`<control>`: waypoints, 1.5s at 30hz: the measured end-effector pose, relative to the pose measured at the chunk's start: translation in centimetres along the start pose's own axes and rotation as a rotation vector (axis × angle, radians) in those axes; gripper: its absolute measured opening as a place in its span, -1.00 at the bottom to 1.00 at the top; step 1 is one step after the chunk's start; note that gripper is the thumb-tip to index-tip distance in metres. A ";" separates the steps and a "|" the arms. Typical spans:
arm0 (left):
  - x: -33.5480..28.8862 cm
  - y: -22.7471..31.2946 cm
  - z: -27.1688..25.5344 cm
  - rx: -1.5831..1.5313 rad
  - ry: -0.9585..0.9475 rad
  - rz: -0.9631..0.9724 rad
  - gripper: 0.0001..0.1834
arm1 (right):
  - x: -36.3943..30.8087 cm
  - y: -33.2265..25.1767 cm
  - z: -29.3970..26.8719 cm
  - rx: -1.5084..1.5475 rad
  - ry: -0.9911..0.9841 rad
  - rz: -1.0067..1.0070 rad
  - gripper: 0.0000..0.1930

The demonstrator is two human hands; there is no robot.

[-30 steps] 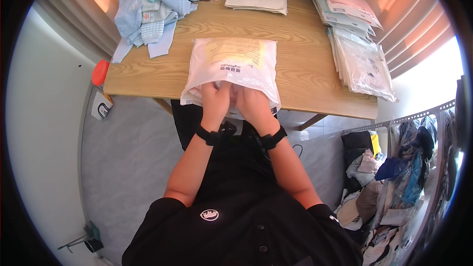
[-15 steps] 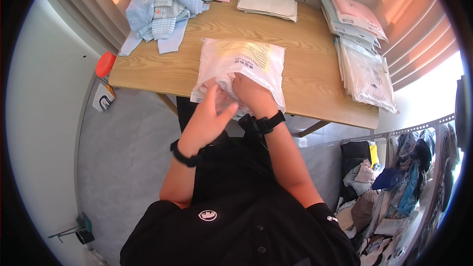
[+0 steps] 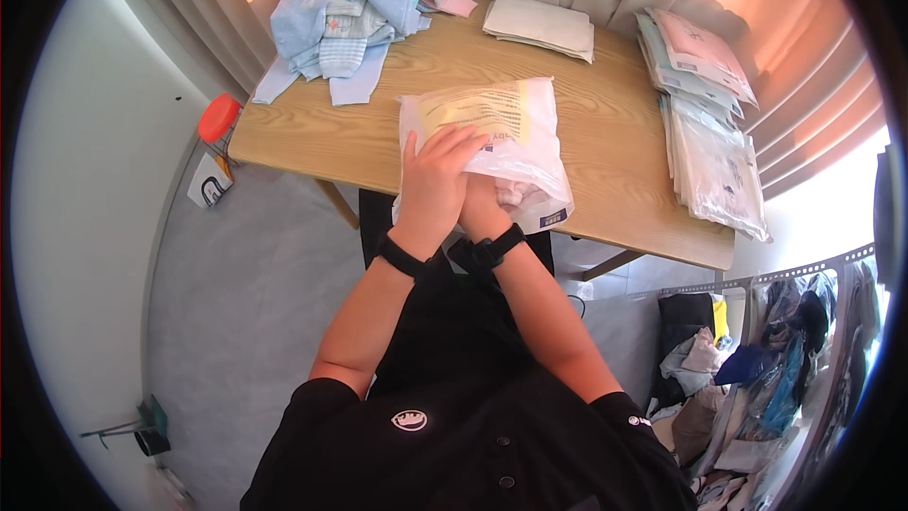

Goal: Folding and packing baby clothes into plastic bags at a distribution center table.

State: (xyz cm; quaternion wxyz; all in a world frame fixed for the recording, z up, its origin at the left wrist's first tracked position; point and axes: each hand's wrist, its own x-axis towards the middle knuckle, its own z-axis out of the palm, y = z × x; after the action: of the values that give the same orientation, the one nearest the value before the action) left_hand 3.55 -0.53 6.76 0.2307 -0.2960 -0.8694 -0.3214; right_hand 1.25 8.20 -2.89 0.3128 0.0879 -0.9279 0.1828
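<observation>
A white plastic bag point(image 3: 539, 132) with a yellow printed panel lies at the near edge of the wooden table, its mouth toward me. Pale pink folded cloth point(image 3: 518, 195) shows inside the mouth. My left hand point(image 3: 437, 175) rests on top of the bag with its fingers stretched out over the plastic. Up to about the wrist, my right hand point(image 3: 484, 208) is pushed into the bag's mouth, so its fingers are hidden.
Light blue baby clothes point(image 3: 355, 14) are heaped at the table's far left. White folded bags point(image 3: 539, 26) lie at the back. Packed garment bags point(image 3: 714, 156) are stacked on the right. A red stool point(image 3: 219, 118) stands left of the table point(image 3: 605, 123); a rack of clothes point(image 3: 785, 350) is at lower right.
My left hand has moved from beside the bag's mouth onto its top and lies flat there. The right hand stays inside the bag. The whole view has shifted slightly.
</observation>
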 end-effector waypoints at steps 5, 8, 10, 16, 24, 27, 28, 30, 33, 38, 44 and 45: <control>-0.1 -0.1 -0.6 -0.149 -0.012 -0.024 -0.52 | 1.3 -0.5 -0.3 0.042 -0.074 -0.048 -0.53; -0.5 0.3 0.3 -0.233 -0.039 0.031 -0.54 | 2.2 0.6 -1.2 0.064 -0.115 -0.072 -0.53; -0.9 0.8 0.4 -0.217 -0.070 0.069 -0.56 | 4.2 -0.7 0.1 0.076 -0.143 -0.085 -0.54; -1.2 0.6 -0.3 -0.194 -0.135 0.038 -0.54 | 3.0 0.1 -2.1 0.099 -0.222 -0.113 -0.55; -1.6 0.0 0.1 -0.213 -0.079 0.051 -0.52 | 3.3 -0.6 -3.0 0.134 -0.327 -0.133 -0.56; -1.5 0.1 0.3 -0.227 -0.100 0.052 -0.50 | 3.9 -0.1 -3.6 0.137 -0.361 -0.128 -0.56; -1.5 0.2 0.2 -0.224 -0.111 0.055 -0.49 | 4.1 0.0 -3.7 0.143 -0.373 -0.129 -0.57; -1.5 0.2 0.2 -0.220 -0.124 0.057 -0.49 | 4.5 0.1 -3.9 0.154 -0.395 -0.129 -0.57; -1.4 0.0 0.4 -0.239 -0.120 0.070 -0.49 | 5.2 0.5 -4.3 0.167 -0.426 -0.133 -0.57; -1.2 -0.7 -0.1 -0.228 -0.167 0.158 -0.50 | 5.6 1.0 -5.5 0.190 -0.481 -0.136 -0.58; -2.0 -1.7 -2.0 -0.228 -0.103 0.131 -0.41 | 3.4 1.2 -8.6 0.182 -0.522 -0.136 -0.59; -2.5 -2.4 -2.2 -0.212 -0.109 0.113 -0.39 | 2.9 1.2 -9.2 0.183 -0.531 -0.141 -0.59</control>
State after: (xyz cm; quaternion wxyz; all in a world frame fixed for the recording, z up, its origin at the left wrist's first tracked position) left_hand 4.25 -4.47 5.80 0.1682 -0.3841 -0.8239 -0.3812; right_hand 3.69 12.83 5.30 0.0618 0.2248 -0.9486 0.2142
